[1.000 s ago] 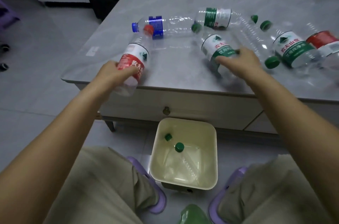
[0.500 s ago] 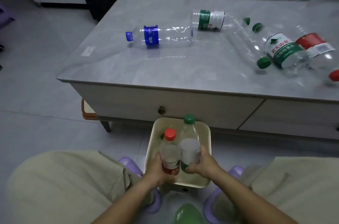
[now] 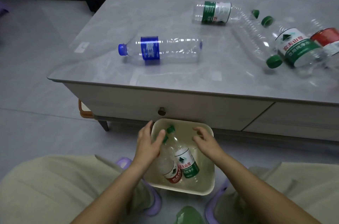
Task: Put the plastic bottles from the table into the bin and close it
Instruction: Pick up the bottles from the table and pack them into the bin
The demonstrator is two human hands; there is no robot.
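Head view: cream bin [image 3: 205, 189] stands uncovered on the floor in front of the table [image 3: 128, 21], between the person's knees. Left hand [image 3: 148, 145] is spread over the bin's left rim, fingers extended and released, grasping nothing; its fingertips lie close to the green caps in the bin. Right hand [image 3: 206, 143] hovers over the bin's right side, fingers loosely curled and apart, also released. Inside the bin lie two bottles side by side, necks pointing away from the person: a red-label bottle [image 3: 171, 172] on the left and a green-label bottle [image 3: 188, 164] touching it on the right. Further clear plastic is visible beneath them, not distinguishable in detail. On the table, a blue-cap bottle [image 3: 161, 51] lies on its side near the centre, cap pointing left. Behind it, to the right, a second green-label bottle [image 3: 214, 13] lies on its side. An unlabelled clear bottle [image 3: 253, 40] with a green cap lies diagonally beside it. At the right edge, a third green-label bottle [image 3: 295, 47] touches a red-label bottle [image 3: 328, 42] that is partly cut off by the frame.
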